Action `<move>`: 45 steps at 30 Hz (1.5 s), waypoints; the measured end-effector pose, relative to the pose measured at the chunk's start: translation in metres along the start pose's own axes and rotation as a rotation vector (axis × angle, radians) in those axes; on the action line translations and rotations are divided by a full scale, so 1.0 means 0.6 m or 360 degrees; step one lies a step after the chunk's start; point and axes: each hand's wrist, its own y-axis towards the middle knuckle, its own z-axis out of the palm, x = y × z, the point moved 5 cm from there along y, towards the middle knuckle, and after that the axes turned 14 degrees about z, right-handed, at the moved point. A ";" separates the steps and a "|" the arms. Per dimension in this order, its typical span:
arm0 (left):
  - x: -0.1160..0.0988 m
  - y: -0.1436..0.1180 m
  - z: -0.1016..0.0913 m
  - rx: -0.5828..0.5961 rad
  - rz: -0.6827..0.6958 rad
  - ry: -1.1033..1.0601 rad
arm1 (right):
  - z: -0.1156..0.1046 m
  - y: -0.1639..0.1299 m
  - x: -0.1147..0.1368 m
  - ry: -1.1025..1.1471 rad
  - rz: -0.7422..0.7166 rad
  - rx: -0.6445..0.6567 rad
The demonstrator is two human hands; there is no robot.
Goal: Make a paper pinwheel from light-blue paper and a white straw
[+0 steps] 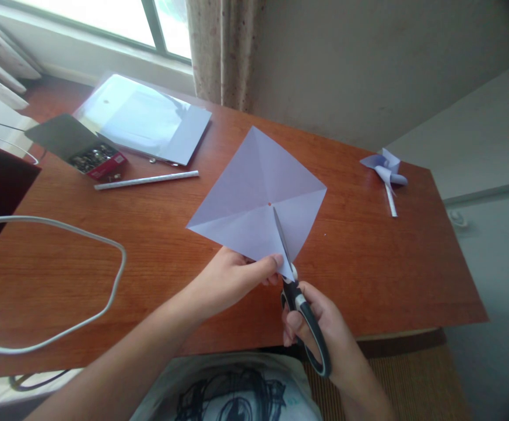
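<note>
Left hand point(230, 278) is pinching the near corner of the lilac paper square point(258, 193), at frame centre, keeping it taut for the blades. Right hand point(320, 327) is gripping the scissors point(296, 286), fingers closed through the handles; blades lying along the diagonal crease toward the centre dot.
</note>
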 end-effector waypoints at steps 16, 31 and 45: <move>-0.002 -0.001 0.000 -0.0032 -0.0045 0.0047 | 0.000 0.002 0.000 -0.0015 0.0001 -0.0010; 0.001 0.000 0.000 -0.0014 -0.0027 0.0022 | 0.001 0.003 -0.002 -0.0003 -0.0002 -0.0004; 0.002 -0.001 -0.002 -0.0034 -0.0057 0.0061 | 0.000 0.006 -0.002 -0.0021 0.0013 -0.0006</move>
